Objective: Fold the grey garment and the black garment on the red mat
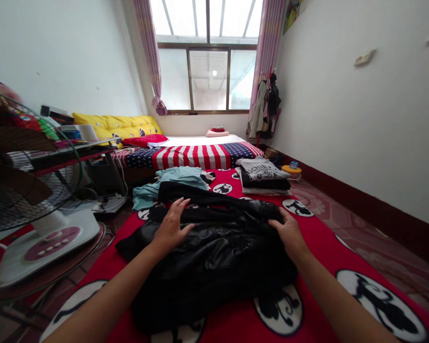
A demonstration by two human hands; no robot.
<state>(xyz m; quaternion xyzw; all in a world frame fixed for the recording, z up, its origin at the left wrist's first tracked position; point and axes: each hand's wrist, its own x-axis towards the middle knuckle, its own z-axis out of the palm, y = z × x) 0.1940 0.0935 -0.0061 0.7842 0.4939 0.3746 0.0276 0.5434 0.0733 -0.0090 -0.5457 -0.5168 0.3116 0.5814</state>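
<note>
A black jacket (214,252) with shiny, leather-like panels lies spread on a red blanket (318,286) printed with white ovals and black figures. One long black sleeve (207,193) stretches across its far side. My left hand (173,224) is over the jacket's left part, thumb and fingers apart, holding nothing; whether it touches the cloth is hard to tell. At the right end of the sleeve, my right hand (288,231) has its thumb and fingers closed on the jacket's black fabric.
Beyond the jacket lie a loose light-blue garment (177,181) and a folded clothes stack (262,176). At left stand a fan (46,238) and a cluttered desk (93,145). A bed (193,155) is under the window; a yellow stool (291,169) is at right.
</note>
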